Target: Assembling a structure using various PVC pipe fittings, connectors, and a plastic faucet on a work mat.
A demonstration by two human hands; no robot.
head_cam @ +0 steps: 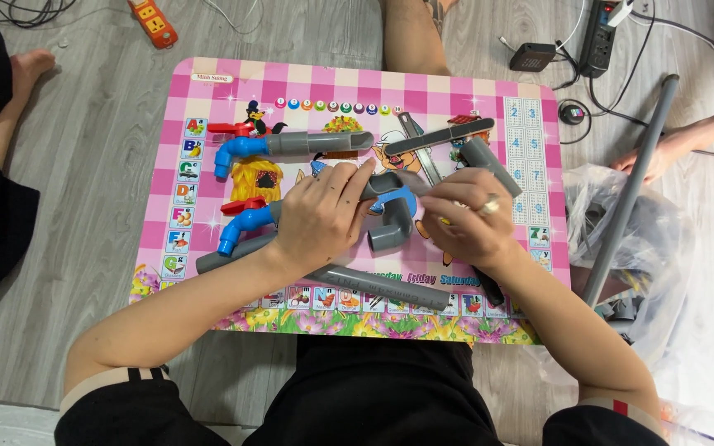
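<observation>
- Over the middle of the desk, the left hand [317, 216] is lying palm down, its fingers [355, 183] curling closed around the end of a short grey plastic pipe piece [385, 183].
- Just beside it, the right hand [464, 216], wearing a ring, is closing its fingers [438, 202] on the other side of that same piece; what exactly they are pinching is hidden.
- Directly below the two hands, a grey plastic elbow fitting [392, 227] is lying on the desk, touching the held piece.
- Under the left wrist, a long grey plastic pipe [373, 283] is running slantwise towards the near edge.
- Left of the left hand, a blue plastic tap with a red handle [241, 221] is lying on a pipe end.
- Further up, a second blue tap joined to a grey pipe [291, 145] is lying across the desk.
- Above the right hand, a flat grey saw-like tool [440, 136] and a short grey pipe stub [489, 163] are resting.
- Carrying all of this is a pink chequered children's desk with picture borders [208, 91], standing on a grey wooden floor [92, 124].
- Off to the right, a clear plastic bag [663, 239] and a long grey pipe leaning across it [630, 190] are lying near another person's hand [650, 161].
</observation>
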